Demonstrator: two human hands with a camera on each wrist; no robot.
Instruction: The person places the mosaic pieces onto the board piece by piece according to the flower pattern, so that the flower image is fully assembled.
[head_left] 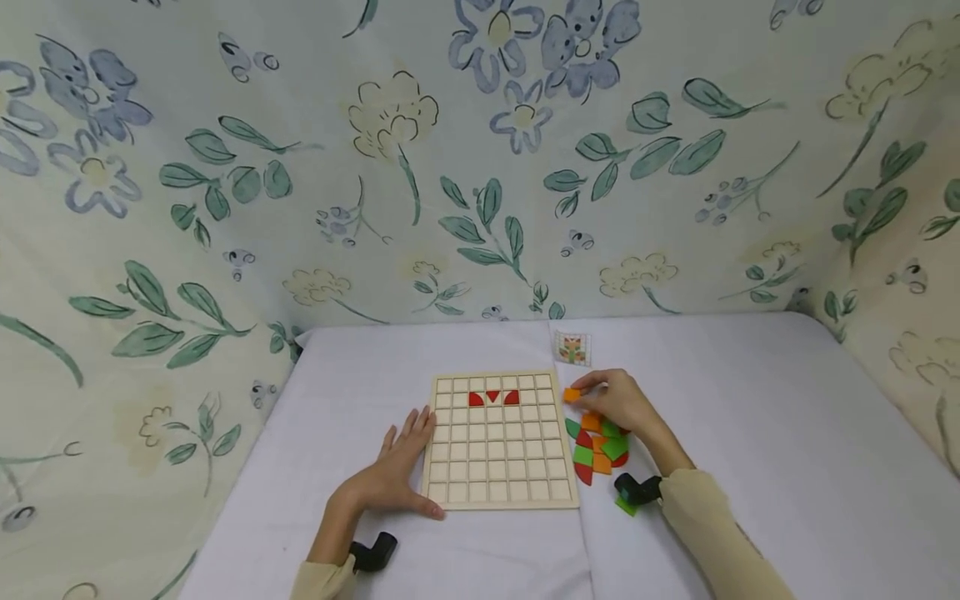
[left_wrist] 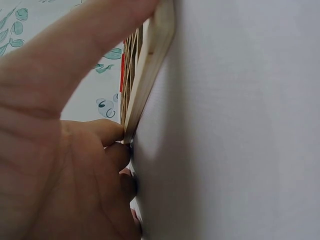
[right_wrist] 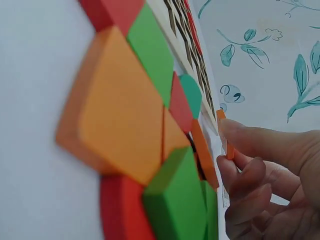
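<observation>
Wooden grid board point(head_left: 496, 451), pale, lying flat. Toward its twelve: red triangle point(head_left: 492, 396), point down, between two red quarter-rounds point(head_left: 512, 398). Off its two o'clock edge, orange tile point(head_left: 572, 395), pinched. At three, just beside: loose coloured tiles point(head_left: 602, 463), I note, some overlapping.

No legible text, brands or numbers in any of the three views. Only print near the work: pattern card point(head_left: 572, 348) just past the far right corner of the grid board point(head_left: 504, 505), bearing a tiny red, orange and green figure. Too small to tell if it has lettering. Left wrist camera point(head_left: 375, 552), right wrist camera point(head_left: 637, 488): markings unreadable.
</observation>
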